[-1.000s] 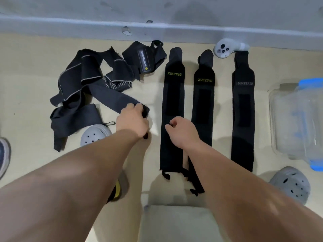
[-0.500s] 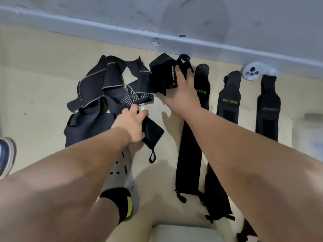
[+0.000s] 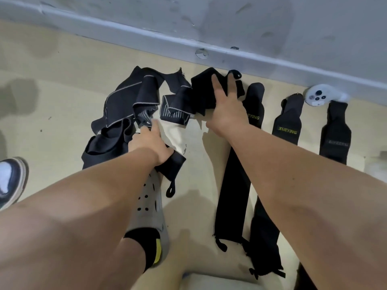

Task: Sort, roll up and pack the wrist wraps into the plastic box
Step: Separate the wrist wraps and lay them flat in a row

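While the tangled wrist wraps lay heaped on the floor close to the far wall, the left hand had its grip clenched round a black wrap end just beside a grey clog. The right hand lay released, fingers straight and spread, pressing on the far right end of the heap. To the right, three straight wraps lay side by side, with a white controller touching the rightmost one's far tip.

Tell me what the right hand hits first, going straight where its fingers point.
Probably the pale grey wall skirting, just past the black fabric wrap end under the right hand; depth unclear.
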